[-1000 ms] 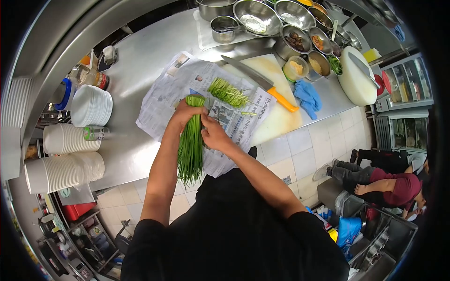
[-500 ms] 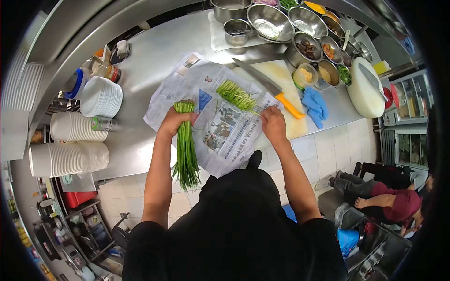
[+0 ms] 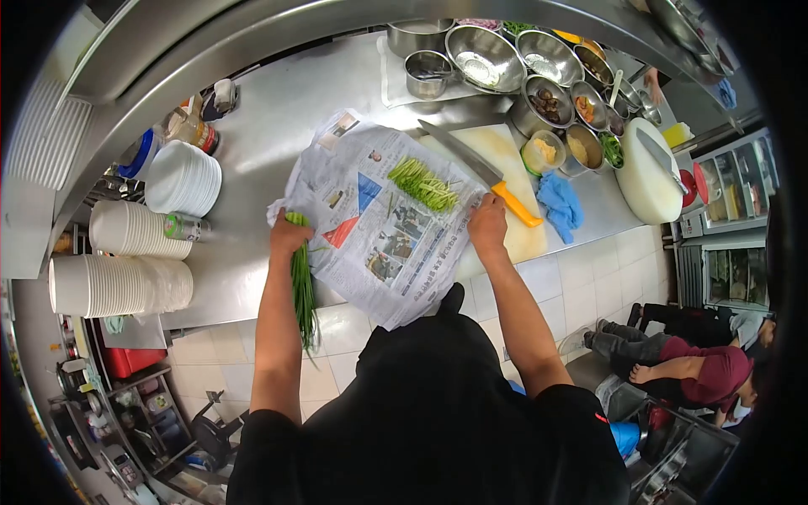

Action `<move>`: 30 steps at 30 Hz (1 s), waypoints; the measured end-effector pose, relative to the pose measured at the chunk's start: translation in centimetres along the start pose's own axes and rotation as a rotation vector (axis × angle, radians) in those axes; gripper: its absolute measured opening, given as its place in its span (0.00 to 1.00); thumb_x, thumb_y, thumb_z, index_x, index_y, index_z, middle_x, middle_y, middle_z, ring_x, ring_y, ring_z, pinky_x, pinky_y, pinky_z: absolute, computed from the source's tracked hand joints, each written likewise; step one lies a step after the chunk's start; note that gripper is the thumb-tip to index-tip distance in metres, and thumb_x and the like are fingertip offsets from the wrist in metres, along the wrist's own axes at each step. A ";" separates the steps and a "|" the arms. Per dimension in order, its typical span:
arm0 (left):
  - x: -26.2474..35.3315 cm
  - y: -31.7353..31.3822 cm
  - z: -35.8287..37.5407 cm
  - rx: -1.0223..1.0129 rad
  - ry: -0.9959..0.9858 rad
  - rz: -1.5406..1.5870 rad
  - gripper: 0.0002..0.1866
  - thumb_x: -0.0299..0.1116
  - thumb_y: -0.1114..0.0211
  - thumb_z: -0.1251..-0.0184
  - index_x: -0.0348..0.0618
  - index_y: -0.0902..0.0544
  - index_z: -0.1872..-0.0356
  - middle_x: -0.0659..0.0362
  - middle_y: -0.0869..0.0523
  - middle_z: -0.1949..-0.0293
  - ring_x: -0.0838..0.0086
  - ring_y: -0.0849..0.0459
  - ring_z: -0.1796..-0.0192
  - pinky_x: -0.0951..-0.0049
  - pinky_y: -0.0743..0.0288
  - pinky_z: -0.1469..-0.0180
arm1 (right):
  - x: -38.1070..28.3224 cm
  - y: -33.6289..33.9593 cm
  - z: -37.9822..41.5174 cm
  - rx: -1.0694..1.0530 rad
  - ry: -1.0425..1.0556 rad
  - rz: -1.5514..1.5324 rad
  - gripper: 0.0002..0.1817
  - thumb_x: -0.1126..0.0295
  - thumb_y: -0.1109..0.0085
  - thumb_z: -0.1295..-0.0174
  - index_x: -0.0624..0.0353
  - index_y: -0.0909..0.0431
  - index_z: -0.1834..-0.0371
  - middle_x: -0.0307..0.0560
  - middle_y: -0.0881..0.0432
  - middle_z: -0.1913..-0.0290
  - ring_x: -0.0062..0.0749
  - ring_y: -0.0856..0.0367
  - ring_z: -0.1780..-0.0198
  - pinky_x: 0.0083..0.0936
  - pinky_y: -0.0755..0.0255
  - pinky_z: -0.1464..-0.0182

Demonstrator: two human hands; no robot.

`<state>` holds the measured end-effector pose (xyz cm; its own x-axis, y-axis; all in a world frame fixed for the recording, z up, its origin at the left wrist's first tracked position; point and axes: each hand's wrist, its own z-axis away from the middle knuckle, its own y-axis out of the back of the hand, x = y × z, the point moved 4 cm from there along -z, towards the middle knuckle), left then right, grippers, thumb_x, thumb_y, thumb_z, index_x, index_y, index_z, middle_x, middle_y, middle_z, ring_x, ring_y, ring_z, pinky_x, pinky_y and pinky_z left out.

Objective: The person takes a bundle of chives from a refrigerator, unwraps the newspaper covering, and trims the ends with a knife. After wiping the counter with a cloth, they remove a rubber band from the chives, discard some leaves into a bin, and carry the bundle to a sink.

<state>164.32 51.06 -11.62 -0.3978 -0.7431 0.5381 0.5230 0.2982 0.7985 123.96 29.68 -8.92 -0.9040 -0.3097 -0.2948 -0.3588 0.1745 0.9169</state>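
Note:
My left hand (image 3: 289, 236) is closed round a bunch of long garlic chives (image 3: 303, 290), whose green ends hang over the table's front edge. The left edge of a newspaper sheet (image 3: 345, 261) bunches up against that hand. At the sheet's right edge, my right hand (image 3: 487, 225) has its fingers pinched on the paper. A pile of cut pale-green stalk pieces (image 3: 423, 183) lies on the newspaper's upper right. Just beyond my right hand, a knife with an orange handle (image 3: 516, 203) rests on a white cutting board (image 3: 488, 135).
A blue cloth (image 3: 559, 206) lies right of the board. Metal bowls (image 3: 486, 55) and food containers (image 3: 544, 151) crowd the back right, near a white round block (image 3: 648, 172). Stacked plates (image 3: 183, 178) and bowls (image 3: 122, 284) stand left. A seated person (image 3: 699, 362) is at right.
My left hand has moved left with the chives, off the middle of the newspaper to its left edge. My right hand stays at the right edge, now pinching the paper.

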 end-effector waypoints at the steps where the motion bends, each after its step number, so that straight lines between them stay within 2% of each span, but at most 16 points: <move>1: 2.1 0.6 1.3 0.027 0.022 -0.093 0.51 0.36 0.28 0.70 0.32 0.35 0.35 0.41 0.17 0.52 0.55 0.17 0.48 0.65 0.23 0.46 | 0.6 -0.8 0.1 -0.118 -0.042 -0.085 0.21 0.70 0.34 0.47 0.62 0.29 0.52 0.57 0.26 0.55 0.48 0.24 0.52 0.40 0.26 0.54; 3: 2.8 0.3 1.5 0.029 0.056 -0.063 0.46 0.35 0.28 0.69 0.33 0.31 0.39 0.44 0.16 0.55 0.58 0.16 0.51 0.66 0.23 0.48 | 0.7 -1.0 -0.1 -0.224 -0.084 -0.173 0.17 0.72 0.35 0.46 0.62 0.28 0.55 0.58 0.26 0.56 0.47 0.24 0.52 0.39 0.26 0.55; 5: 3.1 0.5 1.5 0.037 0.083 -0.030 0.41 0.34 0.28 0.69 0.34 0.26 0.43 0.47 0.15 0.57 0.61 0.15 0.53 0.67 0.22 0.51 | 0.5 -0.7 -0.5 -0.315 -0.178 -0.597 0.11 0.76 0.37 0.45 0.62 0.26 0.59 0.60 0.26 0.53 0.47 0.25 0.48 0.36 0.27 0.50; 6: 3.4 0.4 1.8 0.006 0.027 0.209 0.37 0.32 0.27 0.66 0.34 0.25 0.45 0.50 0.15 0.59 0.64 0.15 0.56 0.69 0.22 0.52 | 0.0 -0.6 -0.8 -0.302 -0.174 -0.601 0.11 0.76 0.37 0.45 0.62 0.26 0.59 0.60 0.26 0.53 0.47 0.25 0.48 0.36 0.27 0.50; 8: 5.4 1.4 2.8 -0.030 -0.049 0.439 0.33 0.30 0.27 0.64 0.34 0.23 0.48 0.54 0.14 0.62 0.68 0.15 0.60 0.70 0.22 0.54 | -2.2 0.9 -1.0 0.069 0.078 -0.879 0.07 0.78 0.39 0.43 0.60 0.25 0.62 0.59 0.26 0.47 0.47 0.27 0.43 0.31 0.31 0.44; 9: 7.5 1.9 4.1 -0.085 -0.157 0.499 0.32 0.29 0.27 0.62 0.35 0.23 0.49 0.57 0.15 0.64 0.72 0.17 0.62 0.72 0.23 0.56 | -2.8 0.4 -1.3 -0.042 -0.014 -1.057 0.07 0.76 0.39 0.41 0.59 0.26 0.61 0.57 0.27 0.40 0.43 0.29 0.39 0.28 0.36 0.39; 12: 13.5 2.5 7.3 -0.189 -0.429 0.592 0.30 0.31 0.25 0.59 0.35 0.24 0.50 0.60 0.16 0.64 0.76 0.19 0.62 0.73 0.23 0.56 | -5.3 0.8 -1.7 -0.127 -0.050 -1.233 0.06 0.74 0.41 0.38 0.59 0.27 0.60 0.56 0.29 0.37 0.38 0.31 0.38 0.28 0.38 0.38; 16: 21.3 -0.2 12.1 -0.343 -0.673 0.462 0.32 0.33 0.24 0.60 0.40 0.24 0.47 0.58 0.17 0.60 0.74 0.20 0.58 0.71 0.24 0.52 | -6.5 0.7 -1.8 -0.044 -0.034 -1.219 0.07 0.69 0.46 0.32 0.59 0.28 0.56 0.57 0.31 0.35 0.34 0.32 0.36 0.26 0.41 0.36; 18: 22.7 -5.1 12.8 -0.534 -0.654 0.342 0.33 0.34 0.27 0.62 0.40 0.24 0.48 0.50 0.15 0.61 0.62 0.16 0.58 0.67 0.23 0.51 | -5.9 1.0 -2.1 -0.016 -0.044 -1.233 0.07 0.69 0.49 0.30 0.60 0.28 0.56 0.56 0.29 0.36 0.33 0.32 0.37 0.26 0.40 0.36; 20: 23.2 -8.7 13.5 -0.484 -0.596 0.063 0.32 0.35 0.29 0.61 0.40 0.23 0.48 0.45 0.15 0.59 0.55 0.16 0.54 0.64 0.22 0.50 | -4.7 0.2 -2.5 -0.221 -0.401 -1.554 0.09 0.67 0.51 0.29 0.62 0.29 0.58 0.53 0.29 0.36 0.32 0.31 0.39 0.28 0.39 0.37; 21: 23.2 -10.1 13.4 -0.480 -0.602 0.064 0.32 0.35 0.29 0.61 0.40 0.23 0.48 0.45 0.15 0.59 0.55 0.16 0.54 0.64 0.22 0.50 | -5.5 1.4 -3.0 -0.125 -0.235 -1.578 0.13 0.64 0.50 0.29 0.64 0.28 0.54 0.52 0.30 0.36 0.29 0.31 0.39 0.27 0.37 0.38; 23: 22.8 -12.4 13.1 -0.462 -0.505 -0.231 0.30 0.33 0.30 0.59 0.40 0.23 0.47 0.43 0.16 0.56 0.51 0.17 0.50 0.61 0.22 0.48 | -8.0 2.4 -3.0 -0.193 -0.027 -1.389 0.25 0.55 0.41 0.36 0.62 0.29 0.44 0.54 0.36 0.31 0.38 0.35 0.34 0.37 0.39 0.34; 25: 23.1 -13.0 12.9 -0.531 -0.520 -0.291 0.30 0.33 0.30 0.58 0.40 0.23 0.47 0.43 0.16 0.54 0.52 0.18 0.50 0.60 0.22 0.47 | -11.5 3.6 -3.8 -0.283 0.472 -0.495 0.38 0.47 0.34 0.47 0.54 0.31 0.35 0.56 0.45 0.26 0.51 0.46 0.27 0.54 0.46 0.32; 26: 22.5 -13.4 13.2 -0.595 -0.527 -0.352 0.31 0.33 0.30 0.57 0.40 0.23 0.46 0.43 0.17 0.53 0.52 0.18 0.49 0.59 0.23 0.46 | -12.1 3.0 -3.7 -0.294 0.460 -0.496 0.38 0.47 0.34 0.47 0.54 0.31 0.35 0.56 0.45 0.26 0.51 0.46 0.27 0.54 0.46 0.32; 28: 21.7 -11.9 13.9 -0.552 -0.538 -0.298 0.35 0.33 0.31 0.57 0.42 0.27 0.41 0.43 0.17 0.53 0.53 0.17 0.49 0.59 0.23 0.46 | -12.9 1.3 -4.6 -0.480 0.458 -0.052 0.40 0.46 0.32 0.52 0.52 0.29 0.36 0.57 0.42 0.28 0.59 0.51 0.26 0.59 0.50 0.31; 30: 20.6 -8.2 15.9 -0.525 -0.468 -0.235 0.42 0.33 0.31 0.59 0.46 0.32 0.34 0.43 0.16 0.54 0.52 0.17 0.49 0.59 0.23 0.46 | -11.6 -2.3 -5.1 -0.502 0.440 -0.064 0.37 0.46 0.33 0.51 0.52 0.26 0.39 0.55 0.42 0.27 0.56 0.49 0.26 0.67 0.50 0.34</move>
<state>139.85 42.79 -2.83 -0.7619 -0.3844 0.5213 0.6294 -0.2499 0.7358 136.45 28.04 -6.27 -0.6675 -0.6755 -0.3133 -0.1611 -0.2797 0.9465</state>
